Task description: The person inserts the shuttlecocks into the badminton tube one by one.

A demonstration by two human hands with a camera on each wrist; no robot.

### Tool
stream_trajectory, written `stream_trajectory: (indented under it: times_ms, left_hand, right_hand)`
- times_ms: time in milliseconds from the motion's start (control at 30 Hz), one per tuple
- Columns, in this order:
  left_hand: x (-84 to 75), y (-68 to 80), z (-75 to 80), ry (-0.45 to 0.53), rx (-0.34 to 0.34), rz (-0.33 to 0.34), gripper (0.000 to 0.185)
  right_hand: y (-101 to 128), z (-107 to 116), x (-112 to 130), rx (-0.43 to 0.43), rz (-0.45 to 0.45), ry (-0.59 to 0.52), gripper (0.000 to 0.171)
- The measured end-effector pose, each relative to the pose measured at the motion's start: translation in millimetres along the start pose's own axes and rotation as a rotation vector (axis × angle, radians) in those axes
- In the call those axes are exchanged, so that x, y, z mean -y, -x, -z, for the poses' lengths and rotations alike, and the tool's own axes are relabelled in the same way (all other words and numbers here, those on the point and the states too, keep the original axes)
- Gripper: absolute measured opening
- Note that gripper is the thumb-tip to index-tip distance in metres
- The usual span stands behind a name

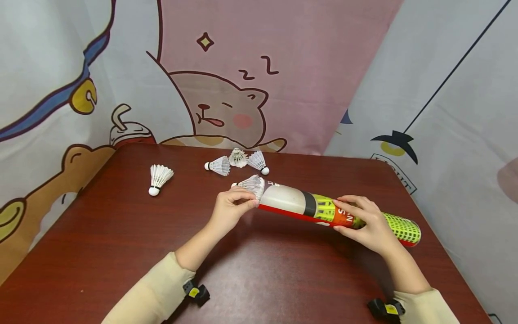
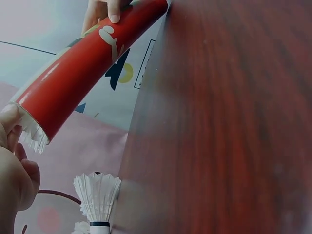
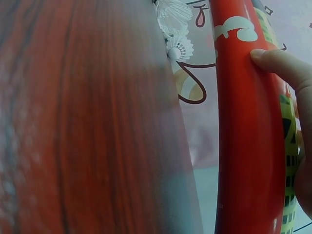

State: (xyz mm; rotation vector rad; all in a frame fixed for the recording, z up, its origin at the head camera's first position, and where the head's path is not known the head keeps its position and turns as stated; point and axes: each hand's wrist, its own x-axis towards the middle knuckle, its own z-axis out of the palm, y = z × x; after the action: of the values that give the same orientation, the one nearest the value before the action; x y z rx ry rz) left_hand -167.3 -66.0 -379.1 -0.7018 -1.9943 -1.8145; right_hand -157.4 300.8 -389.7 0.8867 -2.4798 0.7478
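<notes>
- nearest the camera, two cream sleeves come in from the bottom edge of the head view, each with a small black and yellow strap at the wrist; the forearms are cut off by the frame.
- the right hand (image 1: 366, 222) is curled round the shuttlecock tube (image 1: 323, 209), thumb underneath and fingers over the top, gripping it past its middle, toward the capped end.
- the tube is a long smooth cylinder, held just above the table (image 1: 121, 252); its long axis runs left to right in the head view, the open mouth pointing left and slightly away, the far end dropping toward the right.
- its surface is glossy: a red strip along the underside, a whitish section by the mouth, a black band, then yellow-green checked print; the lettering is partly covered by the fingers and cannot be read.
- the left hand (image 1: 232, 209) pinches the feather skirt of a shuttlecock (image 1: 250, 183) right at the tube's mouth; the feathers sit at the mouth while its cork tip points left, away from the tube.
- the table is dark red wood-grain laminate with a rounded corner.
- farther back, one loose shuttlecock (image 1: 158, 178) lies alone to the left, cork toward the camera.
- beyond it, three more shuttlecocks (image 1: 236, 162) lie clustered, touching.
- behind hangs a cartoon-print cloth (image 1: 226, 90).
</notes>
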Motion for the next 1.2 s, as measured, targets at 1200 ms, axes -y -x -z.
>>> stream_trajectory:
  times_ms: [1200]
  left_hand:
    - [38.3,-19.3,-1.9,0.117,0.294,0.357,0.011]
  right_hand:
    - [-0.2,-5.2,-0.5,0.013,0.010,0.031,0.073]
